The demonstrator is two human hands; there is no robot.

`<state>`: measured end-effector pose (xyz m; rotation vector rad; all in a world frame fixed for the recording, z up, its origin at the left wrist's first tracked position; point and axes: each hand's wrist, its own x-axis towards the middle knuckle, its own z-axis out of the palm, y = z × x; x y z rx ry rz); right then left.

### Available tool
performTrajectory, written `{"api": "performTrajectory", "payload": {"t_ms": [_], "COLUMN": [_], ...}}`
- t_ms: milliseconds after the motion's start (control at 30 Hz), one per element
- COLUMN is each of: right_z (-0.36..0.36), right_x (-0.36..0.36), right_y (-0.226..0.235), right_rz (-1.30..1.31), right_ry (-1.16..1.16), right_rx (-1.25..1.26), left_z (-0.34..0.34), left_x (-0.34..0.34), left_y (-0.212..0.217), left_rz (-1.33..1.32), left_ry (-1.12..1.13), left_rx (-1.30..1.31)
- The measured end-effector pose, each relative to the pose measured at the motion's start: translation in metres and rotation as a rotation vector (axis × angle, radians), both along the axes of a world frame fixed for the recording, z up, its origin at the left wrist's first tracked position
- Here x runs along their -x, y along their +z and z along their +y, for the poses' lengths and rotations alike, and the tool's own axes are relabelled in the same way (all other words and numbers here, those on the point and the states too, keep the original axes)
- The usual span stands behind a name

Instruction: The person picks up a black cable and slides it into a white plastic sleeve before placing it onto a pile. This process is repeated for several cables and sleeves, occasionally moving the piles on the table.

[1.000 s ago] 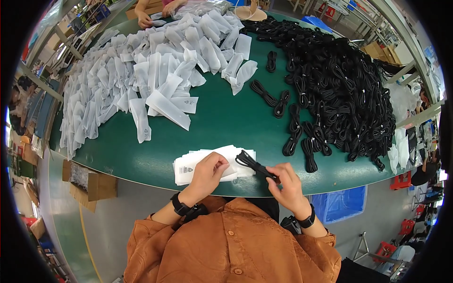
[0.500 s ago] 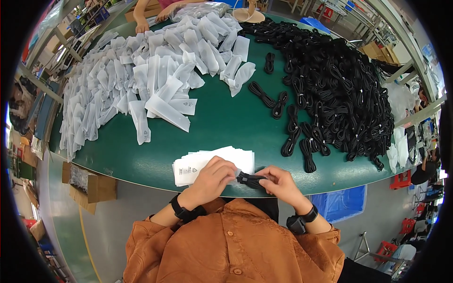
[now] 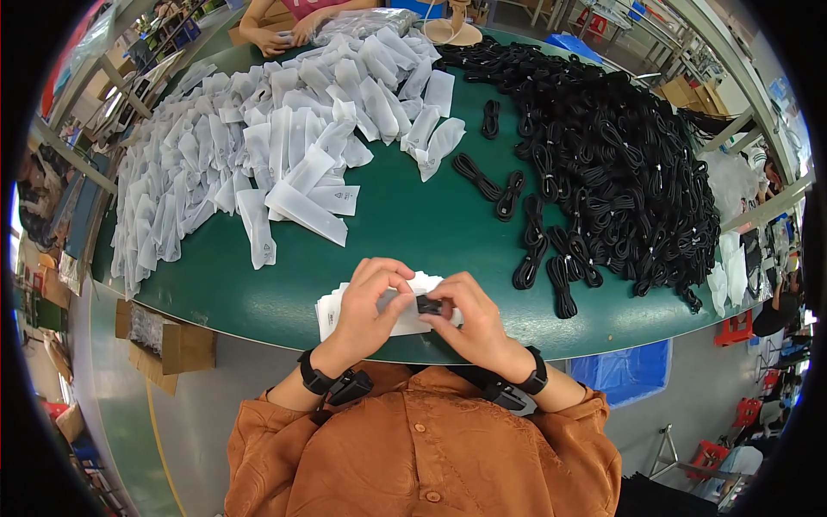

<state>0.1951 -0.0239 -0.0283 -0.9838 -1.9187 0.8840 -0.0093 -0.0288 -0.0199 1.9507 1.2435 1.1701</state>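
Observation:
Over a stack of flat white plastic bags at the table's near edge, my two hands work close together. My right hand pinches a coiled black cable between thumb and fingers. My left hand is curled with thumb and fingertips at a translucent plastic bag, just left of the cable. Part of the cable seems to lie inside this bag, though my fingers hide much of it. Several coiled black cables lie loose to the right of my hands.
A large heap of filled translucent bags covers the green table's left side. Black coiled cables pile up on the right. A co-worker's hands are at the far edge. A cardboard box and blue bin stand below.
My right hand has moved left and up with the cable, over the bag stack. My left hand has shifted slightly up and left. The co-worker's hands have come together.

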Motion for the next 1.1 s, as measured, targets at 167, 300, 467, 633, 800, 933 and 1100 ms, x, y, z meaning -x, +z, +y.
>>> {"api": "performTrajectory", "payload": {"t_ms": [167, 300, 467, 633, 800, 933, 1100], "right_z": [0.024, 0.035, 0.027, 0.015, -0.012, -0.015, -0.010], "right_x": [-0.011, -0.066, -0.096, -0.093, -0.063, -0.053, -0.057], "right_y": [0.009, 0.007, -0.026, -0.029, -0.021, -0.007, -0.010], "right_rz": [0.018, -0.631, -0.844, -0.406, 0.007, -0.267, -0.394], "right_ry": [-0.039, -0.459, -0.517, -0.444, -0.235, -0.025, 0.151], "right_rx": [-0.234, -0.286, -0.230, 0.090, 0.252, -0.097, -0.229], "left_z": [0.021, 0.037, 0.009, -0.018, -0.019, -0.018, -0.018], "left_x": [0.047, 0.076, 0.038, -0.014, -0.014, -0.009, -0.004], "left_y": [0.028, 0.046, 0.012, -0.042, -0.051, -0.043, -0.044], "left_rz": [-0.699, -0.470, 0.102, 0.294, 0.254, 0.080, -0.073], "left_ry": [0.142, 0.404, 0.126, -0.039, 0.000, 0.029, 0.054], "left_rx": [0.333, -0.039, -0.086, -0.123, -0.023, 0.208, 0.343]}}
